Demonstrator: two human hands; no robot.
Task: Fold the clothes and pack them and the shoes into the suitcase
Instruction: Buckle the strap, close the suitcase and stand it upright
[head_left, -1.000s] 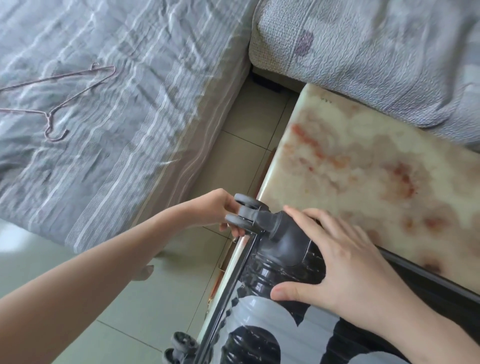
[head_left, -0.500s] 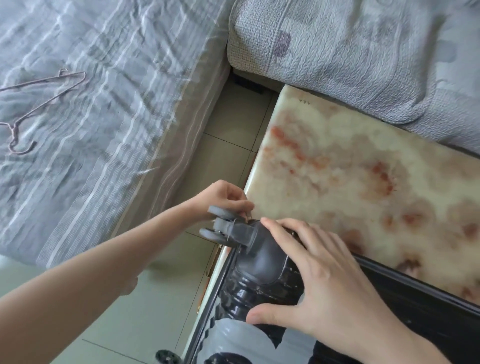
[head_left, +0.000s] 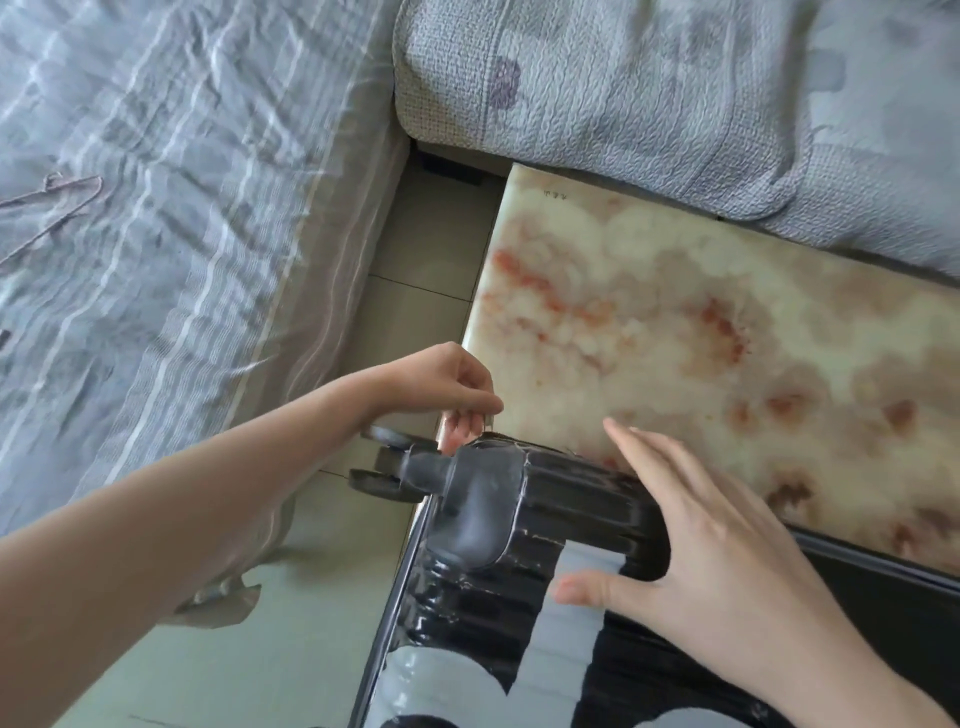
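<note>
A glossy black suitcase (head_left: 467, 623) with white patches lies shut on a marble-patterned table (head_left: 675, 322), its grey wheel (head_left: 384, 467) sticking out over the table's left edge. My left hand (head_left: 441, 389) is at the suitcase's far left corner, just past the wheel, and pinches a small zipper pull between thumb and fingers. My right hand (head_left: 701, 545) lies flat on the suitcase's top with straight, spread fingers. No clothes or shoes are in view.
A bed with a grey striped sheet (head_left: 182, 234) fills the left, with a thin wire hanger (head_left: 47, 208) on it. A grey quilted cover (head_left: 649, 78) lies beyond the table. A narrow strip of tiled floor (head_left: 260, 649) runs between bed and table.
My left hand has moved from the wheel up round the suitcase's far corner and now pinches there. My right hand has slid a little to the right and flattened.
</note>
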